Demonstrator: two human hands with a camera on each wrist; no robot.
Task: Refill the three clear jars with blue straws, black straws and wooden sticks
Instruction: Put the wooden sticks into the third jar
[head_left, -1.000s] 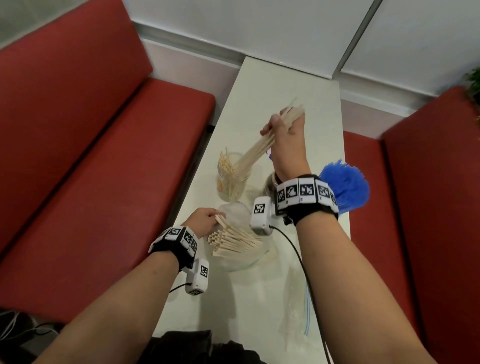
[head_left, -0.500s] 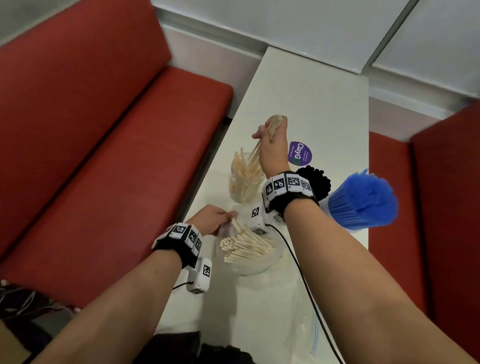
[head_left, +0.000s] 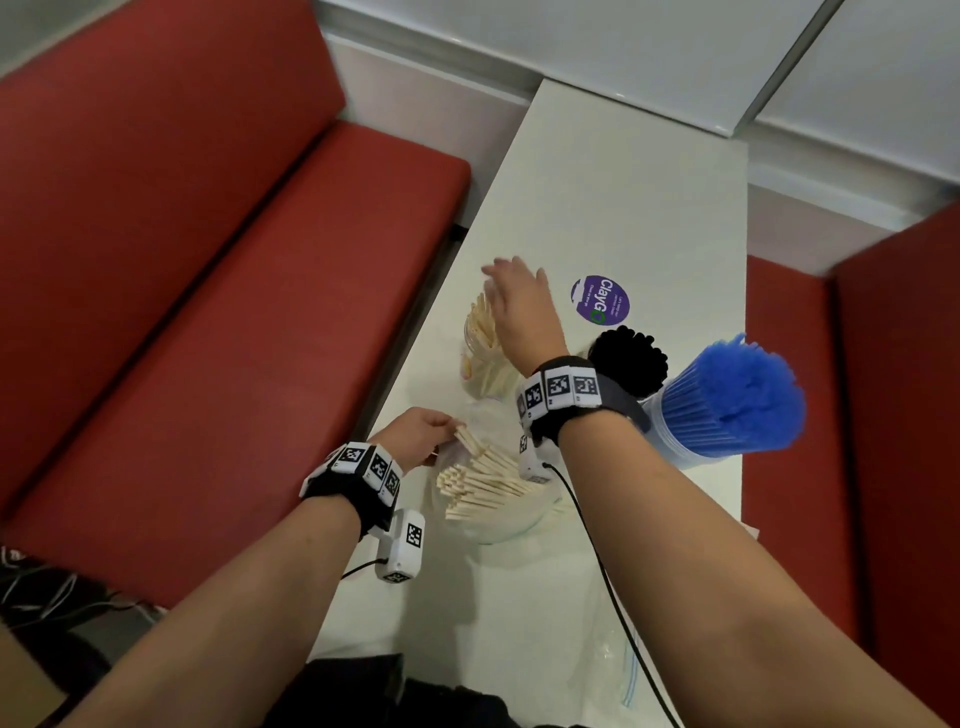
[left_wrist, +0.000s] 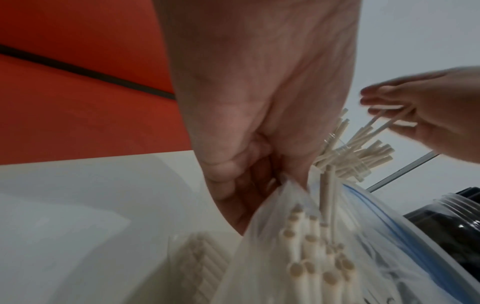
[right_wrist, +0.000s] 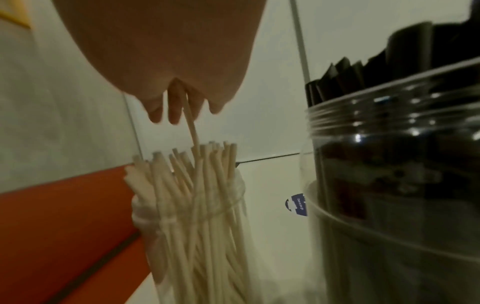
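— Sticks (right_wrist: 197, 205) fill the jar (head_left: 480, 358) near the table's (head_left: 623, 197) left edge; the right hand (head_left: 522, 306) hides much of its mouth and is blurred.
— Its grasp?
— Fingers (right_wrist: 174, 107) straight and spread over the tips, one stick touching them.
— Left hand (head_left: 418, 436)?
— Curled, pinching the bag (left_wrist: 272, 236) of pale sticks; how is partly hidden.
— Room?
— Black straws (head_left: 628, 358) and blue straws (head_left: 737, 400) crowd the right; far tabletop bare but for a sticker (head_left: 600, 299).
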